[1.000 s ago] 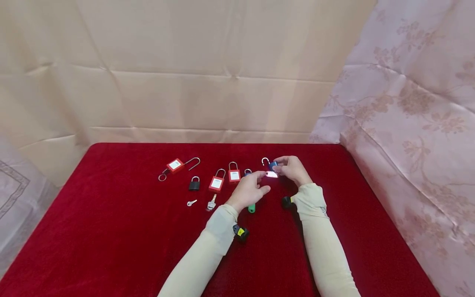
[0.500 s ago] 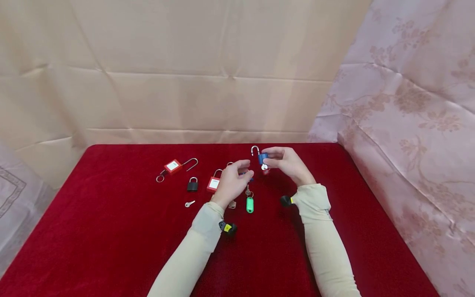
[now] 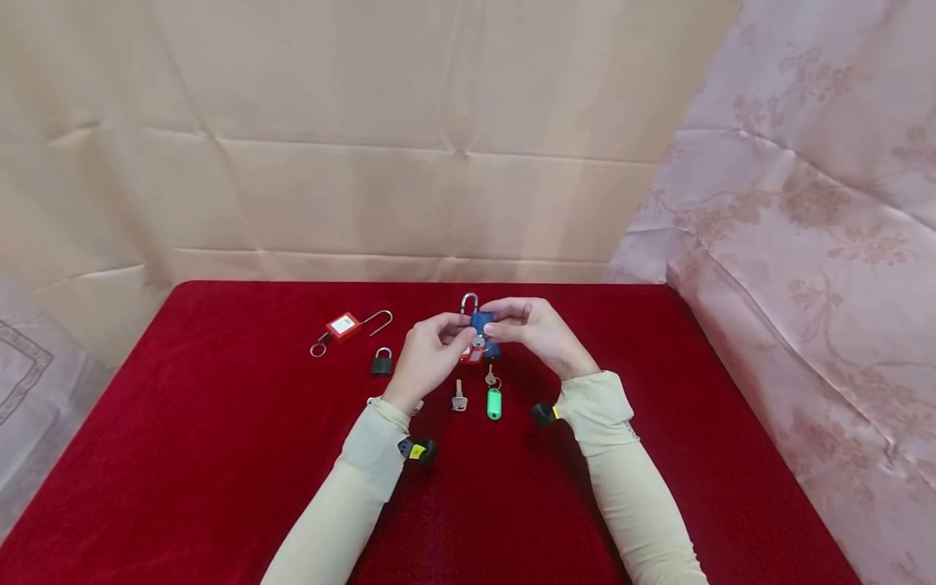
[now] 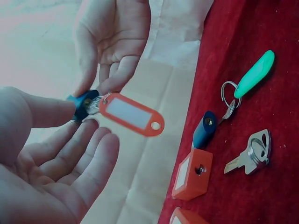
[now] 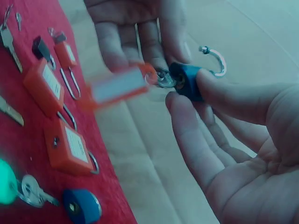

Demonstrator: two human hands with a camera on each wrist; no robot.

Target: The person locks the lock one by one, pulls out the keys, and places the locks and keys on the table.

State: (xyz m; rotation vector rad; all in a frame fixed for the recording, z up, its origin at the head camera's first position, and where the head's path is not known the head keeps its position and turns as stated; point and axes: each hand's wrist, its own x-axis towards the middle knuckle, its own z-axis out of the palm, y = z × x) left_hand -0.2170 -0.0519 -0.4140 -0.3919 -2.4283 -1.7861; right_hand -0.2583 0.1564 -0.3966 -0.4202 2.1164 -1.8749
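Up off the table, both hands meet at a blue padlock (image 3: pixel 483 322) whose shackle (image 5: pixel 218 59) is raised, one end free. My right hand (image 3: pixel 541 335) pinches the lock body between thumb and fingers from the right. From the other side my left hand (image 3: pixel 426 357) grips it, thumb against the body in the left wrist view. A key (image 4: pixel 95 105) sits in the keyhole on the lock's underside, and from its ring hangs a red tag (image 4: pixel 133 115) with a white label, blurred in the right wrist view.
Below lie another blue padlock (image 4: pixel 204 130), a key with a green tag (image 3: pixel 494 404), a loose key (image 3: pixel 459 398) and red padlocks (image 5: pixel 68 147). A black padlock (image 3: pixel 382 362) and a red padlock (image 3: pixel 343 327) with an open shackle lie left on the red cloth (image 3: pixel 219 455).
My right hand has carried the blue padlock leftward, turning it upright. The left hand has moved left from near the red tag and now grips the padlock too.
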